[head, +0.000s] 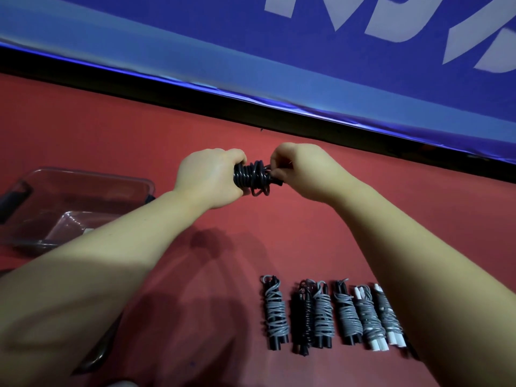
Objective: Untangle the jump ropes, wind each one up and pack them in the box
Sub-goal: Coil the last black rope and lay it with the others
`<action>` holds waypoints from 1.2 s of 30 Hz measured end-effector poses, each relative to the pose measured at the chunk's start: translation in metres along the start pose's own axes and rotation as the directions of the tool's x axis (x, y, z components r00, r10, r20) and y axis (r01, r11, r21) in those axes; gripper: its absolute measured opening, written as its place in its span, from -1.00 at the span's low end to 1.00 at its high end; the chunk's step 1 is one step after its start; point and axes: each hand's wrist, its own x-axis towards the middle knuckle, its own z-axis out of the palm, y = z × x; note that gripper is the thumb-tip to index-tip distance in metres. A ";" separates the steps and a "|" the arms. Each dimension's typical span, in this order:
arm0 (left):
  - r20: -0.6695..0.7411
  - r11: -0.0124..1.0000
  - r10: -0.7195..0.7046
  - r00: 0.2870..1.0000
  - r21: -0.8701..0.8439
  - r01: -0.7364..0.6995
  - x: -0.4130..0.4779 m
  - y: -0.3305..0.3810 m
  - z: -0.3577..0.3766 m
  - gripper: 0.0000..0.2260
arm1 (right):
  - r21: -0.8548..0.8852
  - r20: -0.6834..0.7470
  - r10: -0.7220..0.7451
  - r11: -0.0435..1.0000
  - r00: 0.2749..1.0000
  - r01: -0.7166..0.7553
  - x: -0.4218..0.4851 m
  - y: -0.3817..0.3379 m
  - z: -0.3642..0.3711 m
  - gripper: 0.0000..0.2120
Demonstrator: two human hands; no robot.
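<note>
A black jump rope (253, 176), coiled round its handles, is held up between both hands above the red floor. My left hand (212, 178) grips the wound bundle at its left end. My right hand (300, 170) pinches the rope's loose end at the bundle's right side. Several wound ropes (332, 314) lie in a row on the floor near me, with grey or black cord round black or white handles. A clear plastic box (83, 202) stands open at the left.
The red floor (139, 141) runs to a black strip and a blue banner wall (279, 65) with white lettering beyond my hands. A dark object (100, 356), partly hidden under my left forearm, lies at the lower left.
</note>
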 end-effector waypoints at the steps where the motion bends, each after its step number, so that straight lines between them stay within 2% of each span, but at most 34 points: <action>1: -0.002 1.000 0.000 1.000 -0.007 0.000 -0.001 -0.001 -0.001 -0.69 | 0.062 0.005 -0.024 0.998 1.000 0.023 -0.001 0.002 0.000 -0.93; 3: -0.018 1.000 0.010 1.000 -0.021 -0.010 -0.003 -0.001 -0.004 -0.70 | 0.205 0.003 -0.065 0.977 0.998 0.063 -0.002 0.005 -0.001 -0.88; 6: -0.016 0.998 0.017 1.000 -0.067 -0.018 -0.004 0.001 -0.005 -0.73 | 0.450 0.010 -0.085 0.890 0.996 0.071 -0.006 0.011 -0.003 -0.80; 10: 0.026 0.992 0.009 1.000 -0.125 -0.005 -0.007 0.003 0.000 -0.76 | 0.561 0.059 -0.092 0.826 0.994 0.043 -0.007 0.020 -0.007 -0.78; 11: 0.029 0.989 0.005 1.000 -0.146 -0.001 -0.008 0.003 0.000 -0.77 | 0.643 0.057 -0.086 0.765 0.995 0.029 -0.008 0.020 -0.007 -0.78; 14: 0.020 0.981 0.021 1.000 -0.191 -0.016 -0.009 0.002 -0.002 -0.76 | 0.881 0.083 -0.007 0.467 0.997 -0.070 -0.010 0.018 -0.003 -0.76; 19: 0.077 0.987 0.081 0.994 -0.145 -0.069 -0.007 -0.004 -0.004 -0.69 | 0.958 0.254 0.158 0.093 0.954 -0.270 -0.020 0.013 0.020 -0.77; 21: 0.024 0.985 0.088 0.996 -0.148 -0.084 -0.008 -0.004 -0.002 -0.69 | 0.956 0.288 0.225 -0.013 0.931 -0.293 -0.018 0.010 0.022 -0.76; 22: -0.011 0.984 0.084 0.996 -0.157 -0.084 -0.008 -0.002 -0.001 -0.69 | 0.958 0.280 0.255 -0.017 0.925 -0.286 -0.017 0.010 0.020 -0.74; 24: -0.051 0.984 0.079 0.996 -0.159 -0.086 -0.007 0.003 0.000 -0.71 | 0.965 0.238 0.289 0.040 0.927 -0.259 -0.013 0.011 0.014 -0.69; 26: -0.058 0.984 0.082 0.995 -0.151 -0.090 -0.007 0.007 -0.001 -0.71 | 0.957 0.219 0.263 0.129 0.940 -0.259 -0.012 0.013 0.009 -0.68; 28: -0.059 0.986 0.108 0.992 -0.124 -0.115 -0.006 0.010 -0.002 -0.70 | 0.926 0.256 0.207 0.226 0.944 -0.301 -0.014 0.017 0.006 -0.70; 29: -0.059 0.985 0.121 0.991 -0.115 -0.127 -0.006 0.011 -0.003 -0.70 | 0.914 0.290 0.183 0.239 0.939 -0.329 -0.016 0.019 0.004 -0.71; 32: -0.078 0.981 0.149 0.986 -0.114 -0.157 -0.006 0.014 -0.010 -0.70 | 0.895 0.407 0.132 0.142 0.904 -0.424 -0.017 0.026 -0.003 -0.74; 33: -0.087 0.979 0.165 0.982 -0.107 -0.174 -0.005 0.014 -0.012 -0.71 | 0.882 0.436 0.117 0.139 0.892 -0.450 -0.017 0.027 -0.005 -0.74; 34: -0.089 0.977 0.182 0.979 -0.096 -0.190 -0.005 0.015 -0.013 -0.72 | 0.866 0.457 0.110 0.171 0.883 -0.469 -0.017 0.028 -0.006 -0.74; 36: -0.066 0.975 0.207 0.976 -0.066 -0.211 -0.006 0.016 -0.011 -0.73 | 0.815 0.484 0.107 0.306 0.868 -0.492 -0.015 0.027 -0.009 -0.75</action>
